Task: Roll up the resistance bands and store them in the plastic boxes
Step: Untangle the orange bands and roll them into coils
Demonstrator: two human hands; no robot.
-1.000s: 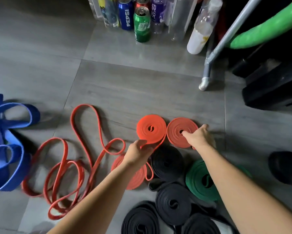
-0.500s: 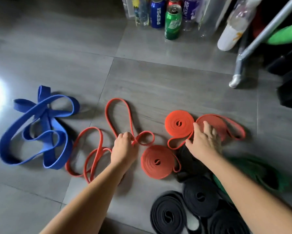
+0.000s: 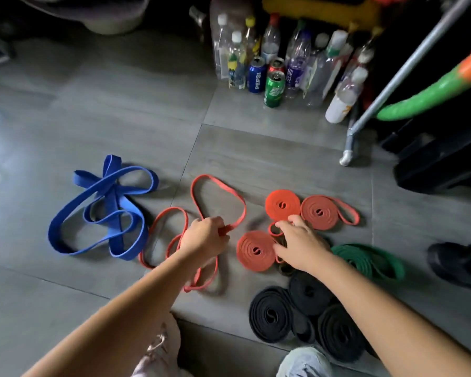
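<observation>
A loose red band point(image 3: 218, 186) sprawls in loops on the grey floor. My left hand point(image 3: 205, 236) grips a folded part of it. Three rolled red bands lie to the right: one near point(image 3: 252, 250), one far point(image 3: 282, 205), one partly unwound point(image 3: 321, 212). My right hand point(image 3: 301, 244) rests with spread fingers between these coils, touching the near one. Black rolled bands point(image 3: 269, 314) and a green band point(image 3: 370, 258) lie close to me on the right. A loose blue band point(image 3: 103, 208) lies at the left. No plastic box is in view.
Bottles and cans point(image 3: 275, 88) stand at the back, among them a blue can point(image 3: 256, 78). A metal frame leg point(image 3: 348, 156) and a green tube point(image 3: 430, 96) are at the right, with dark objects point(image 3: 441, 164) beside them. A black shoe point(image 3: 457, 262) sits at the right edge.
My left hand left the rolled red bands and took hold of the loose red band. My right hand drew back towards the near coil. The far right roll has come partly unwound.
</observation>
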